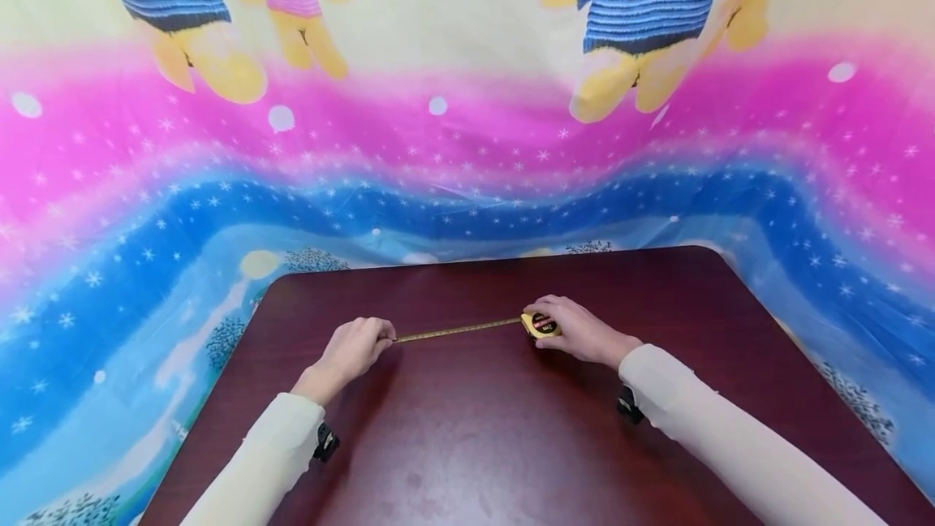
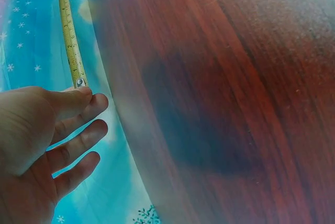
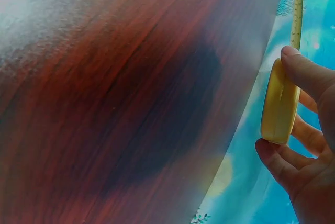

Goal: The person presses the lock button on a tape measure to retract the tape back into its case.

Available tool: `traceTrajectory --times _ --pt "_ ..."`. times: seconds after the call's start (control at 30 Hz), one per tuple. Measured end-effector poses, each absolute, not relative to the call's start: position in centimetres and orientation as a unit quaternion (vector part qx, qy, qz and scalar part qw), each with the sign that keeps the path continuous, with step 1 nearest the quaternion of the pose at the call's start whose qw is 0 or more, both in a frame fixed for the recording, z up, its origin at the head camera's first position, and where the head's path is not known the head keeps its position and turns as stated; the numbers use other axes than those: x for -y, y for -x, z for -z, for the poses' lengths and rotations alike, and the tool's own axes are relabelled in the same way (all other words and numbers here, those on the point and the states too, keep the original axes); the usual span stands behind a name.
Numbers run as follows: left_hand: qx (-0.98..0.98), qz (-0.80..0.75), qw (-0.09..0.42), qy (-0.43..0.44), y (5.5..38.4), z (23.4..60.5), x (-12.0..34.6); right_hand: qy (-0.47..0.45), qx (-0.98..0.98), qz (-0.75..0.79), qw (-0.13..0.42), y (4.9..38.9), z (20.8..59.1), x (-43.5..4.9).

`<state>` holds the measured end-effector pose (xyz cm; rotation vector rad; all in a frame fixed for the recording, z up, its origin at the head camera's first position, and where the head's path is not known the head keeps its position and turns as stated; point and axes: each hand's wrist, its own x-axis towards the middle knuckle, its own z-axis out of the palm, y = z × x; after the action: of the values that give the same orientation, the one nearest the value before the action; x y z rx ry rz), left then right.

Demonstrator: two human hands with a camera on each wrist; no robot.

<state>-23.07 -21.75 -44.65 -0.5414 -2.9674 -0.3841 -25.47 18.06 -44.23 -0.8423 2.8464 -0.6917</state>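
A yellow tape measure (image 1: 542,325) with a dark round label is held by my right hand (image 1: 577,331) above the table. In the right wrist view, thumb and fingers grip the edges of its yellow case (image 3: 280,106). The narrow yellow blade (image 1: 460,329) is drawn out between the two hands and runs nearly straight, a little lower at the left. My left hand (image 1: 354,351) pinches the blade's end between thumb and forefinger. In the left wrist view, a metal rivet (image 2: 80,82) shows beside the thumb, and the other fingers are loosely bent.
Beneath both hands lies a dark red-brown wooden table (image 1: 453,445) with rounded far corners. A colourful cloth (image 1: 467,128) with bears, snowflakes and pink and blue bands hangs behind it and along both sides. Each wrist carries a small black device (image 1: 326,442).
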Motion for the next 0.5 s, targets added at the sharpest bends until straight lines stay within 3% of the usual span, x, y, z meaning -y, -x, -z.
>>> traceTrajectory --times 0.27,0.5 --pt "0.977 0.124 0.037 0.171 22.71 44.32 21.78 0.283 -0.930 0.228 0.047 25.13 44.18 -17.32" --pt "0.972 0.125 0.058 0.189 23.31 43.93 21.54 0.296 -0.929 0.222 0.025 25.56 43.71 -17.01"
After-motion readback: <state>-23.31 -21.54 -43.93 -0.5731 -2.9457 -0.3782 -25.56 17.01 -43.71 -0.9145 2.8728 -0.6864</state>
